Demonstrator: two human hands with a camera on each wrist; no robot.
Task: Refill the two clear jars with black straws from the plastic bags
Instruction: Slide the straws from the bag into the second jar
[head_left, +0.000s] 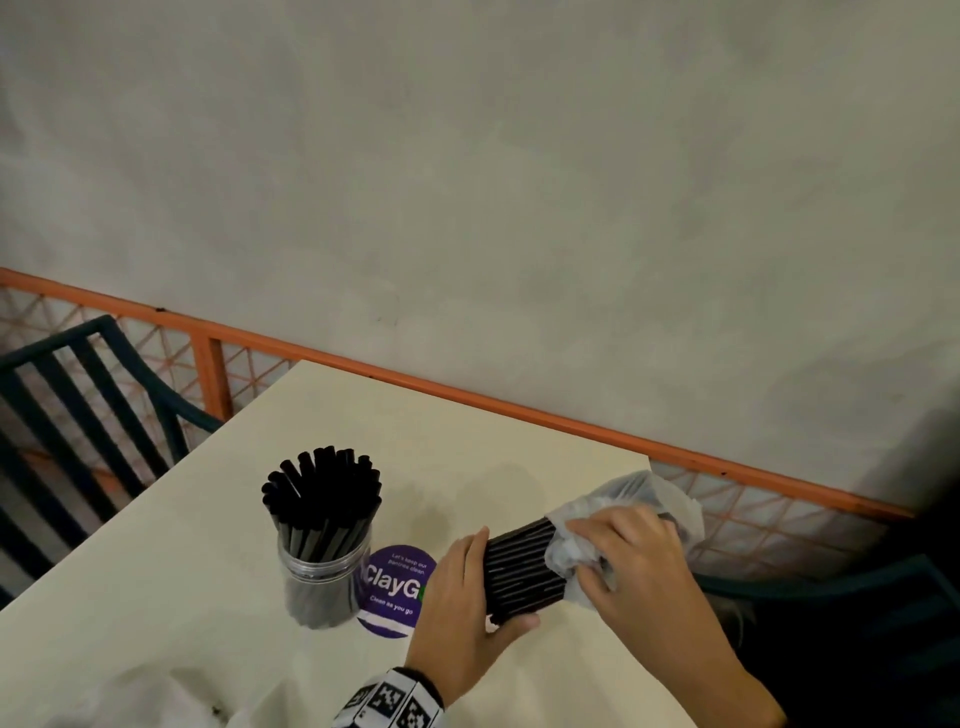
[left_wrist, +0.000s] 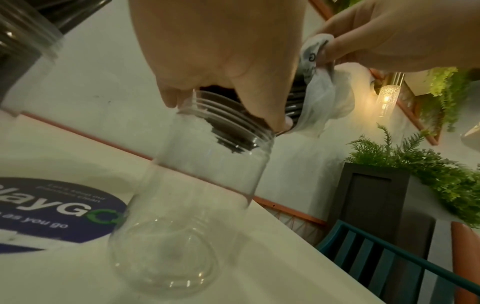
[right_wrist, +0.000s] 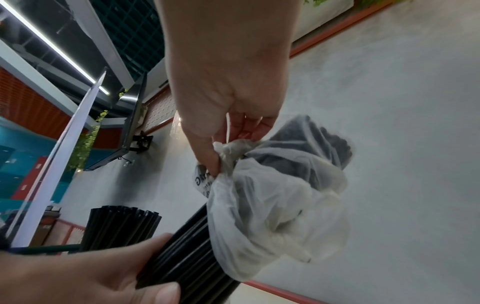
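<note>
A clear jar (head_left: 324, 545) packed with upright black straws stands on the cream table (head_left: 182, 571). To its right my left hand (head_left: 501, 579) grips a thick bundle of black straws (head_left: 524, 566) near its bare end. My right hand (head_left: 587, 551) pinches the bunched clear plastic bag (head_left: 639, 499), which still covers the bundle's far end. In the left wrist view an empty clear jar (left_wrist: 187, 205) stands on the table with the bundle's bare end (left_wrist: 228, 131) at its mouth. The head view hides that jar behind my left hand. The right wrist view shows the bag (right_wrist: 272, 216) gathered between my right fingers (right_wrist: 207, 160).
A round purple sticker (head_left: 397, 587) lies between the two jars. Another crumpled clear bag (head_left: 156, 696) lies at the near left of the table. Dark slatted chairs (head_left: 78, 415) stand left and right, with an orange rail (head_left: 467, 395) and grey wall behind.
</note>
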